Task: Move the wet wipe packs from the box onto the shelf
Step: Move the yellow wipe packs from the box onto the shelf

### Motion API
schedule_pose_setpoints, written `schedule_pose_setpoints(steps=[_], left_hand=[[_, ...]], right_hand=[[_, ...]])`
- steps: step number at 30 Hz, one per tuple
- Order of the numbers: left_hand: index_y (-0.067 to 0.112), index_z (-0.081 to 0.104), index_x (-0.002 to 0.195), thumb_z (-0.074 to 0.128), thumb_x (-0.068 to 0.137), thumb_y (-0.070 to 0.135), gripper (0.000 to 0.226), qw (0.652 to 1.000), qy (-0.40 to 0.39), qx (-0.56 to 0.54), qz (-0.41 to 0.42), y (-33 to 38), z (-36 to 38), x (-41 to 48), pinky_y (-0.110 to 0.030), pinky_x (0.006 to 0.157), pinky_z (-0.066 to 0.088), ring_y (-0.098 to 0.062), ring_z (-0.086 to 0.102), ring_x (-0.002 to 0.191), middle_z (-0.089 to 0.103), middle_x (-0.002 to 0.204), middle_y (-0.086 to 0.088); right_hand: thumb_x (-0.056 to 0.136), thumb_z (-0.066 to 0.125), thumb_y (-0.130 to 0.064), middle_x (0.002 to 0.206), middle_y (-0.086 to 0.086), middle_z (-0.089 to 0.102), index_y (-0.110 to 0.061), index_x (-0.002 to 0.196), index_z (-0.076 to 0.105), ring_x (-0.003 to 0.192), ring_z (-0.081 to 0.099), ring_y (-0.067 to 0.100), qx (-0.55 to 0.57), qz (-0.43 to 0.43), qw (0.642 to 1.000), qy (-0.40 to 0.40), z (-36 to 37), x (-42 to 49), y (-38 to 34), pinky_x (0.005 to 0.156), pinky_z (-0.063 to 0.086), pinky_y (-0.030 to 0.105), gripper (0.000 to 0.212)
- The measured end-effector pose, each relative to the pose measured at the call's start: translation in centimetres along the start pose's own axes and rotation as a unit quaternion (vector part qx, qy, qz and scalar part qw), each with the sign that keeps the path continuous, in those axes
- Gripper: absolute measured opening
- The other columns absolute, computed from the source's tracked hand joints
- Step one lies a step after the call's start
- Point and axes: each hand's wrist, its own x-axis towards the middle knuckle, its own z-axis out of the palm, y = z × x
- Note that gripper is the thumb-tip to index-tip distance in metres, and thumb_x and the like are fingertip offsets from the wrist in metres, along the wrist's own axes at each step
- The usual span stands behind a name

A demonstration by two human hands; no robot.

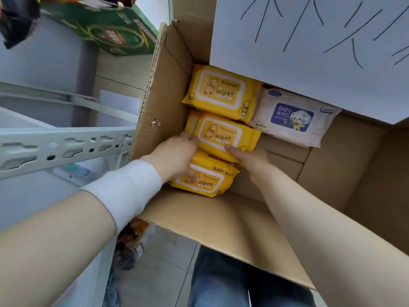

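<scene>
An open cardboard box (168,89) holds three yellow wipe packs in a column and one pale baby wipes pack (292,118) to the right. My left hand (174,156) and my right hand (250,160) grip the middle yellow pack (225,135) from its two sides, thumbs on its top. The near yellow pack (208,180) lies partly under my left hand. The far yellow pack (221,90) lies untouched. The grey metal shelf (64,145) stands to the left of the box.
A white box flap with black scribbles (309,41) overhangs the far part of the box. A green carton (106,27) sits on an upper shelf at the left. Below are my jeans (221,282) and a tiled floor.
</scene>
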Motion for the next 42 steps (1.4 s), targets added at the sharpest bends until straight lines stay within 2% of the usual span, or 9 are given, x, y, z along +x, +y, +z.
schedule_pose_setpoints(steps=[6, 11, 15, 18, 22, 25, 27, 35, 42], left_hand=[[0.022, 0.058, 0.103, 0.080, 0.061, 0.044, 0.052, 0.988, 0.117, -0.100, 0.033, -0.2, 0.4, -3.8, -0.031, 0.070, 0.039, -0.022, 0.050, 0.102, 0.064, 0.104, 0.000], [0.019, 0.063, 0.090, 0.082, 0.060, 0.033, 0.038, 0.936, 0.286, -0.204, 0.040, 0.9, -1.0, -11.6, -0.038, 0.071, 0.047, -0.025, 0.053, 0.096, 0.064, 0.091, -0.002], [0.015, 0.057, 0.094, 0.087, 0.057, 0.031, 0.050, 0.849, 0.409, -0.333, 0.020, 2.8, -2.9, -20.8, -0.029, 0.071, 0.044, -0.019, 0.059, 0.084, 0.062, 0.089, 0.003], [0.018, 0.053, 0.101, 0.088, 0.054, 0.032, 0.061, 0.772, 0.494, -0.399, 0.009, 4.4, -3.2, -28.4, -0.012, 0.069, 0.041, -0.008, 0.055, 0.084, 0.057, 0.093, 0.009], [0.035, 0.047, 0.096, 0.087, 0.056, 0.031, 0.057, 0.635, 0.571, -0.520, -0.023, 6.6, -2.2, -38.2, -0.008, 0.066, 0.048, 0.006, 0.057, 0.079, 0.058, 0.091, 0.016], [0.032, 0.054, 0.091, 0.084, 0.062, 0.031, 0.042, 0.570, 0.600, -0.559, -0.051, 7.5, -0.7, -45.3, -0.002, 0.061, 0.045, 0.011, 0.056, 0.072, 0.059, 0.083, 0.021], [0.032, 0.057, 0.083, 0.083, 0.062, 0.035, 0.034, 0.534, 0.618, -0.572, -0.066, 7.5, 0.8, -50.4, -0.001, 0.058, 0.044, 0.015, 0.058, 0.066, 0.061, 0.079, 0.022], [0.037, 0.063, 0.074, 0.080, 0.053, 0.044, 0.028, 0.379, 0.715, -0.580, -0.091, 4.0, 11.5, -72.3, -0.026, 0.073, 0.052, 0.001, 0.067, 0.078, 0.070, 0.076, 0.022], [0.029, 0.060, 0.078, 0.077, 0.071, 0.026, 0.019, 0.275, 0.756, -0.561, -0.196, 0.2, 31.1, -87.7, -0.031, 0.078, 0.054, -0.004, 0.068, 0.080, 0.070, 0.080, 0.015]], right_hand=[[0.073, 0.078, -0.018, 0.107, 0.006, 0.067, -0.017, 0.106, 0.062, 0.093, 0.064, 0.023, 0.016, -0.043, 0.999, 0.022, -2.3, -3.3, -0.5, 0.083, 0.054, 0.038, 0.037], [0.078, 0.074, -0.020, 0.106, 0.001, 0.064, -0.018, 0.116, 0.057, 0.083, 0.062, 0.012, 0.009, -0.102, 0.992, 0.078, -9.8, -10.6, 0.3, 0.061, 0.051, 0.019, 0.042], [0.079, 0.073, -0.018, 0.121, 0.010, 0.062, -0.013, 0.124, 0.053, 0.106, 0.062, 0.025, -0.006, -0.114, 0.991, 0.071, -15.3, -18.3, 0.6, 0.088, 0.053, 0.042, 0.050], [0.079, 0.072, -0.016, 0.118, 0.012, 0.064, -0.014, 0.116, 0.056, 0.101, 0.063, 0.026, -0.038, -0.154, 0.987, 0.028, -17.7, -24.0, 1.4, 0.085, 0.053, 0.042, 0.040], [0.077, 0.073, -0.014, 0.111, 0.014, 0.067, -0.010, 0.114, 0.058, 0.091, 0.067, 0.023, -0.086, -0.230, 0.967, -0.071, -18.6, -31.6, 1.8, 0.079, 0.055, 0.037, 0.040], [0.062, 0.080, -0.026, 0.102, 0.006, 0.072, -0.013, 0.110, 0.062, 0.083, 0.072, 0.015, -0.120, -0.286, 0.938, -0.158, -17.8, -38.3, 1.9, 0.067, 0.059, 0.026, 0.053], [0.055, 0.080, -0.034, 0.100, 0.002, 0.074, -0.016, 0.106, 0.063, 0.087, 0.072, 0.015, -0.141, -0.309, 0.916, -0.215, -16.5, -42.7, 1.9, 0.070, 0.059, 0.028, 0.057], [0.055, 0.077, -0.042, 0.110, 0.003, 0.071, -0.019, 0.114, 0.057, 0.098, 0.070, 0.021, -0.250, -0.353, 0.823, -0.368, -7.4, -57.1, 5.4, 0.081, 0.058, 0.039, 0.067], [0.070, 0.069, -0.030, 0.100, -0.002, 0.074, -0.020, 0.113, 0.056, 0.089, 0.072, 0.016, -0.328, -0.381, 0.726, -0.468, 6.3, -68.7, 18.7, 0.064, 0.058, 0.024, 0.046]])
